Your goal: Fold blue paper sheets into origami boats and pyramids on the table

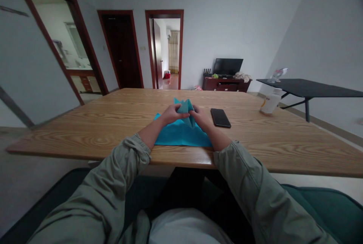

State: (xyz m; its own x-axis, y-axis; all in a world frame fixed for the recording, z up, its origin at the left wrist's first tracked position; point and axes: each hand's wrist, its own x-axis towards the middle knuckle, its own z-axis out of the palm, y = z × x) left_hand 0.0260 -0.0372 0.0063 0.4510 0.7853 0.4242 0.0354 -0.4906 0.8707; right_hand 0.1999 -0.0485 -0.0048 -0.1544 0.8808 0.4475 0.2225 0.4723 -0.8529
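Note:
A folded light-blue paper piece (186,108) with pointed flaps is raised over the near middle of the table. My left hand (173,114) grips its left side, thumb across the front. On the other side my right hand (200,117) pinches it, fingers bent against the paper. Both hands' fingers are closed and partly hidden behind the folds. Beneath them a flat, brighter blue sheet (181,136) lies near the front edge, partly covered by my forearms.
The wooden table (96,130) carries a black phone (220,118) right of my hands and a white container (271,102) farther right. Beyond stand a black table (317,87) at the right and a television (228,67) on a low cabinet.

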